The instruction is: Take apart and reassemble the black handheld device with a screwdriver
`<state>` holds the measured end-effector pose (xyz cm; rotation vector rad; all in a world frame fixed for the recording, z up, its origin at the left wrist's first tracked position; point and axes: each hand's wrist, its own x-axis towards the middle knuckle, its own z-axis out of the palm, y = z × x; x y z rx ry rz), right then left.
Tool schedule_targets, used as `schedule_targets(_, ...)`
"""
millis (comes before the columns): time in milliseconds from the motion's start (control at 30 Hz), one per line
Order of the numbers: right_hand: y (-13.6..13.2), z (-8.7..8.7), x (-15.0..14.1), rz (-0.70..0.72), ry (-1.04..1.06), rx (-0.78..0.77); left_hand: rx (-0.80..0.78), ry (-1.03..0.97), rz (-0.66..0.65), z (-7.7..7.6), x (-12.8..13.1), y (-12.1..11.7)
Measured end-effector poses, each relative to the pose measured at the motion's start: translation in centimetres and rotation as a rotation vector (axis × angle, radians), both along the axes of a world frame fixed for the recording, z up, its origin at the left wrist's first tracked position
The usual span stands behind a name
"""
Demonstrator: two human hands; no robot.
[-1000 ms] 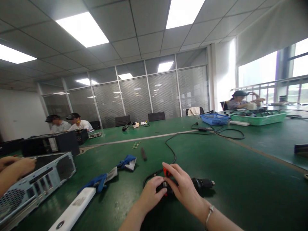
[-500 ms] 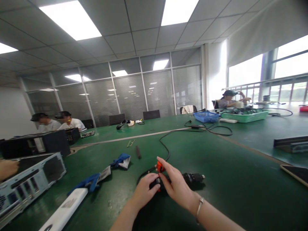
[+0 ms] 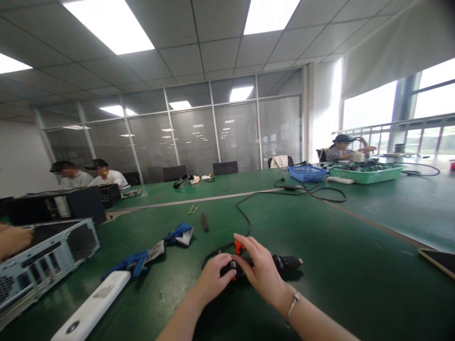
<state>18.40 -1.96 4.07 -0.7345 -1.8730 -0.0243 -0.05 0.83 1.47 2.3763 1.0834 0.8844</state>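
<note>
A black corded electric screwdriver (image 3: 287,263) lies across the green table in front of me, its tip pointing right. Wrapped round its cord-end is my left hand (image 3: 215,278), thumb and fingers closed on the black body. My right hand (image 3: 263,269) curls over the middle of the tool, its fingers bent round an orange part (image 3: 239,247) that sticks up beside the body. The two thumbs and fingertips nearly meet. My palms hide most of the handle, so how the orange part joins it cannot be seen. From the left end a black cord (image 3: 244,213) loops away.
Blue-grey gloves (image 3: 133,265) and a white bar-shaped device (image 3: 94,305) lie left, beside an open metal computer case (image 3: 67,258) with another person's hand over it. A blue basket (image 3: 307,174) and green basket (image 3: 382,176) stand back right. A phone (image 3: 439,262) lies right.
My right fingers and the orange part have shifted slightly right and down. The left hand stays on the electric screwdriver. The view has turned slightly.
</note>
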Motion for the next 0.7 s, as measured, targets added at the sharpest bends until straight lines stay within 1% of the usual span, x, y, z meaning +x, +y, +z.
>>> schedule_targets(100,-0.16,0.13,0.01,0.020,-0.017,-0.028,0.003,0.012,0.004,0.03,-0.02,0.00)
schedule_targets(200,-0.38,0.21,0.03,0.022,-0.031,-0.009,0.002,0.018,-0.001,0.08,-0.06,-0.08)
schedule_targets(300,-0.24,0.02,0.04,0.003,-0.032,0.015,-0.007,0.022,0.004,0.16,-0.07,-0.19)
schedule_targets(467,-0.01,-0.28,0.12,-0.045,0.005,0.014,-0.009,0.029,0.014,0.13,-0.07,-0.23)
schedule_targets(600,-0.33,-0.05,0.17,-0.062,-0.016,0.033,0.000,0.023,0.019,0.06,-0.08,-0.25)
schedule_targets(700,-0.41,0.13,0.19,-0.049,0.004,0.026,0.002,0.028,0.021,0.09,-0.08,-0.32)
